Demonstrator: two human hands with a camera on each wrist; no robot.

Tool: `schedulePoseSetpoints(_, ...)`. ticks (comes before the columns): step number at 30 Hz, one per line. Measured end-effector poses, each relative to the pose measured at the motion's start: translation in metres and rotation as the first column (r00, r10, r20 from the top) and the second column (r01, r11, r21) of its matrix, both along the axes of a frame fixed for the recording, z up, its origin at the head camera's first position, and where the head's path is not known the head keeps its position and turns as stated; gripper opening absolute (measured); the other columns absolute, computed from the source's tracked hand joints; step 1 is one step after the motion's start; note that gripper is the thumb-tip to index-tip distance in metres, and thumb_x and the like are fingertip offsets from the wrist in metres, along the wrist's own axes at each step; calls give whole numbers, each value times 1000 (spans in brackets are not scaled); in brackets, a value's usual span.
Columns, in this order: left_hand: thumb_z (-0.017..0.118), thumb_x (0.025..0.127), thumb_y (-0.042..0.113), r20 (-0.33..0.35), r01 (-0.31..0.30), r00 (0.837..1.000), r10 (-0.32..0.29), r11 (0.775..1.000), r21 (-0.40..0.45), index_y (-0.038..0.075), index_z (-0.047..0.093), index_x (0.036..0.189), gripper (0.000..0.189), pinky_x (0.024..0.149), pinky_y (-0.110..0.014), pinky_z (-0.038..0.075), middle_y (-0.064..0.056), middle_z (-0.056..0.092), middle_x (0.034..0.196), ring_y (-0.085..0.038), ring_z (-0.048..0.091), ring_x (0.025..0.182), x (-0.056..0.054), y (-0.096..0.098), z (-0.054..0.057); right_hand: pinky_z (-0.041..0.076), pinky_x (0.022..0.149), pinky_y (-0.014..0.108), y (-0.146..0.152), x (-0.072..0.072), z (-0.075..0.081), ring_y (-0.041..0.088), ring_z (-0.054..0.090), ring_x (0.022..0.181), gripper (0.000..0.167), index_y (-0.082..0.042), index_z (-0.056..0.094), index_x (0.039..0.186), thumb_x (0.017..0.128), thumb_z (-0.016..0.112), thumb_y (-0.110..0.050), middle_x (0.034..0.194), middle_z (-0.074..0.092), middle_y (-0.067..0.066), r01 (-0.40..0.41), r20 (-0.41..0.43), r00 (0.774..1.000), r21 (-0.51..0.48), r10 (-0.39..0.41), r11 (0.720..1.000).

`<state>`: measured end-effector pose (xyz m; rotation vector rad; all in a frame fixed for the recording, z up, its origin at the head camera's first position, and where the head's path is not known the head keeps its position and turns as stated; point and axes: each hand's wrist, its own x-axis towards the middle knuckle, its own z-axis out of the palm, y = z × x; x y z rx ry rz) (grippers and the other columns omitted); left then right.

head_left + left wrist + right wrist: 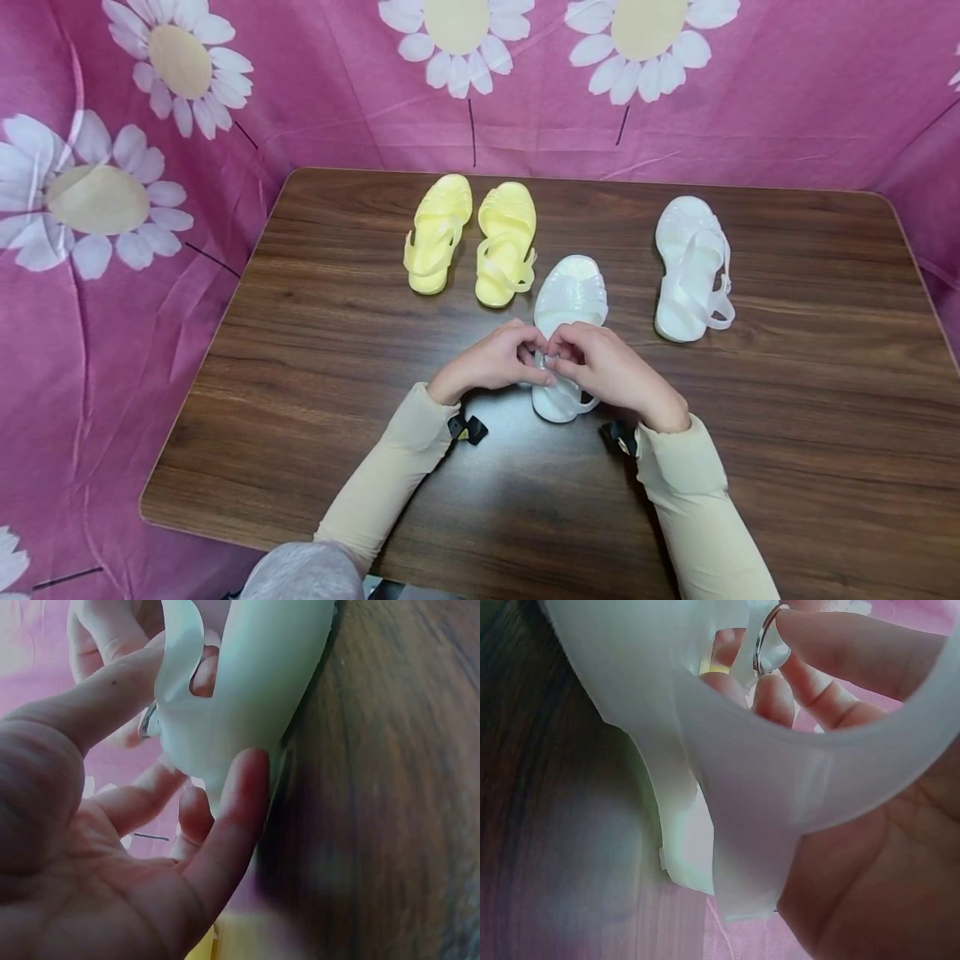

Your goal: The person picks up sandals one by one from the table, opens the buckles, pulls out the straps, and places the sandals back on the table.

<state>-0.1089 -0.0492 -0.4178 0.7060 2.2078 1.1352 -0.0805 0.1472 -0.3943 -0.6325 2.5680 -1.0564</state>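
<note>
A translucent white sandal [572, 287] lies on the table, toe pointing away, with both hands meeting over its middle. My left hand [495, 358] is at its left side, holding the side strap [180, 649] between thumb and fingers. In the left wrist view one finger [249, 776] presses along the sandal's side. From the right, my right hand [615, 367] pinches the small metal buckle [763, 641] between thumb and fingertips. The loose heel strap [817, 780] crosses in front of the right hand in the right wrist view. Fingers partly hide the sandal's middle.
Behind the hands, a pair of yellow sandals, one at the left [437, 229] and one beside it [507, 237], lies on the wooden table [315, 333]. The other white sandal [686, 258] lies at the right. A pink flowered cloth [330, 92] hangs behind the table.
</note>
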Motion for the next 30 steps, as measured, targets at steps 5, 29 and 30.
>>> schedulePoseSetpoints(5, 81, 78, 27, -24, 33, 999, -33, 999, -13, 11, 67, 91, 25, 71, -18, 44, -4, 55, 90, -12, 53, 86, -1, -1, 0, 41, 62, 25, 0, 0, -2, 10, 49, 67, 3, -11, 62, 88, 89, 65, -10, 74, 56, -4, -10, 9, 1000, -5, 10, 1000)
schedulePoseSetpoints(29, 78, 81, 21, 1, 73, 997, -73, 997, 10, 8, 66, 95, 22, 74, -17, 46, -6, 55, 95, -15, 56, 90, -4, -3, -1, 41, 60, 25, 5, -3, -4, 11, 48, 66, 14, -18, 58, 86, 90, 60, -4, 73, 53, -5, -26, 54, 998, -60, 29, 998)
schedulePoseSetpoints(30, 78, 81, 21, 2, 73, 997, -73, 997, 9, 8, 66, 95, 22, 74, -17, 47, -6, 55, 95, -15, 56, 90, -4, -3, 0, 41, 60, 25, 5, -3, -4, 12, 48, 66, 14, -18, 57, 86, 90, 59, -4, 74, 53, -4, -28, 58, 998, -60, 31, 998)
